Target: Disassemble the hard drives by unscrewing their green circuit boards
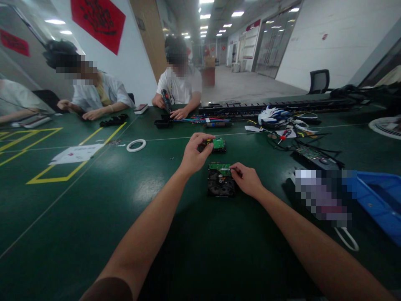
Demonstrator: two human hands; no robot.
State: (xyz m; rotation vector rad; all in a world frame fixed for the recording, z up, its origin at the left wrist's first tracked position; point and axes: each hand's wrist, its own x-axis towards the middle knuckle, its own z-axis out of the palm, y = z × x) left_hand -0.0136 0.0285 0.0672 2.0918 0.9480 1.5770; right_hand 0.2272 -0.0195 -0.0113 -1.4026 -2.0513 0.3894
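Note:
In front of me lies a hard drive [221, 184], black underside up, with a green circuit board [215, 167] across its far end. My right hand [247, 179] is closed in a pinch at the board's right edge; a pale slim shape shows by the fingertips, too small to name. Farther back sits a second hard drive [219, 145] with a bright green board. Around its left end my left hand [197, 154] curls, thumb and forefinger closed on it. A small yellow patch shows between those fingers.
A white ring [136, 145] and a paper sheet [77, 154] lie left. To the right are a red screwdriver [284, 135], gloves [272, 115], cables, another circuit-board device [318, 156] and a blue bin [380, 196]. Across the table, a co-worker [181, 88] holds a power tool [166, 100].

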